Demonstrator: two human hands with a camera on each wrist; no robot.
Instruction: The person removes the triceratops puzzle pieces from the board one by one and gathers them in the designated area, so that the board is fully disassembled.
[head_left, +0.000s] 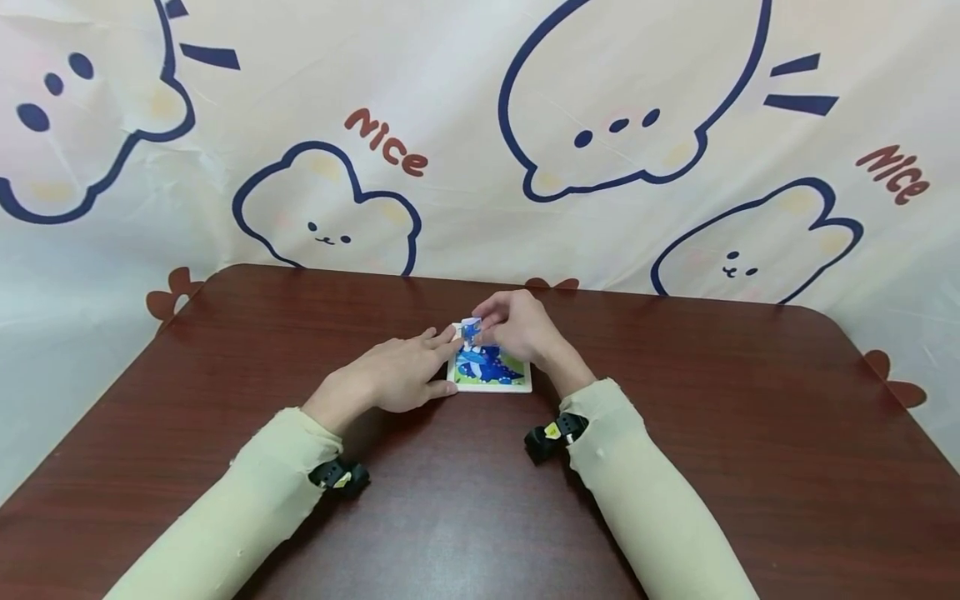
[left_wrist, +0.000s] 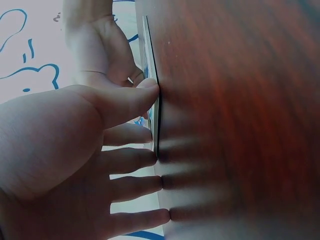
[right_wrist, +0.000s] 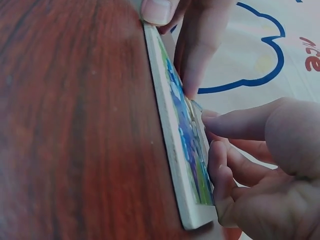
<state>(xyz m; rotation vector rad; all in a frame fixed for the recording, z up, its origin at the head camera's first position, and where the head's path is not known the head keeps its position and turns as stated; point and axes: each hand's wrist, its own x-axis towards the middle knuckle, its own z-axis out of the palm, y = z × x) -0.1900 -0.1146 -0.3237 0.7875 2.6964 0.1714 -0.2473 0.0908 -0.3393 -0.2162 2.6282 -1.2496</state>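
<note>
A small jigsaw puzzle [head_left: 491, 367] with a blue dinosaur on green lies flat in a white frame [head_left: 495, 388]. My left hand [head_left: 401, 372] rests along the frame's left side with its fingers spread and fairly straight. In the left wrist view, the left thumb [left_wrist: 142, 95] presses the frame's near edge. Over the upper part of the puzzle, my right hand [head_left: 519, 327] pinches a blue puzzle piece [head_left: 470, 327] at the top left. In the right wrist view, the right thumb and curled fingers [right_wrist: 245, 167] are close over the board, and the pinched piece is mostly hidden.
The dark brown wooden table [head_left: 480, 517] extends around the puzzle on every side. Behind it hangs a pale cloth [head_left: 465, 217] with cartoon outlines and red lettering. Black wrist cameras are strapped at both sleeves, the right one [head_left: 551, 437] low above the table.
</note>
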